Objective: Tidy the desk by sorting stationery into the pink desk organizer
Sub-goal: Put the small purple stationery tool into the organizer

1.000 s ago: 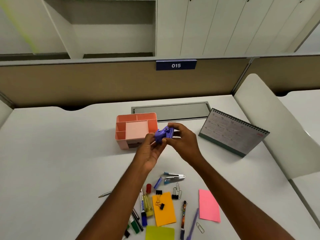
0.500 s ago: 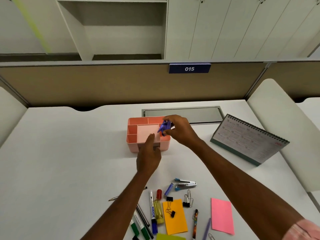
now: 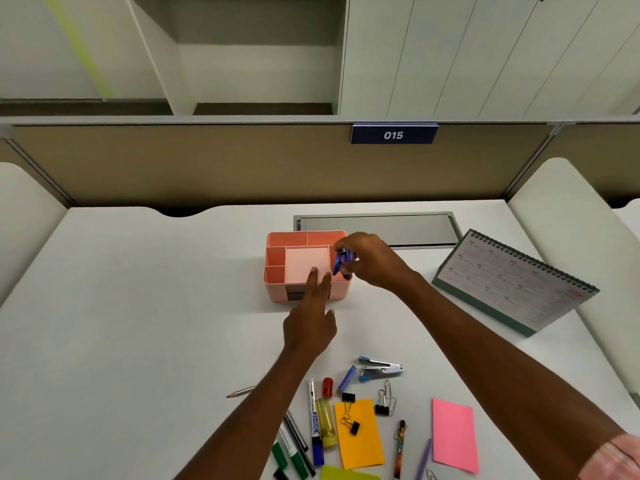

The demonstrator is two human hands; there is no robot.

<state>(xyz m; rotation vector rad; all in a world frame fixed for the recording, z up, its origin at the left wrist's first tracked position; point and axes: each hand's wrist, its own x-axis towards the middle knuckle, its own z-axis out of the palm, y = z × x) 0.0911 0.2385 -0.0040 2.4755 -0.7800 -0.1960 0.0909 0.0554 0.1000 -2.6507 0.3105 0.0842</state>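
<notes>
Organizer [image 3: 277,294] sits mid-surface [image 3: 138,306], toward the back. We see the right hand [image 3: 374,261] with fingers clamped on a purple item [image 3: 341,263], held at the rim of the organizer's right-end compartment. Left hand [image 3: 310,327] has its fingers straight and slightly apart, tips at the front rim; we can't tell if they touch. Stapler [image 3: 381,369], orange note [image 3: 360,434], pink note [image 3: 453,434], pencil [image 3: 240,392], markers [image 3: 313,410] and binder clips [image 3: 381,409] lie loose at the near edge. Calendar [image 3: 512,282] stands to the right.

Purple item [image 3: 340,264] at right edge of pink organizer [image 3: 277,293]
</notes>
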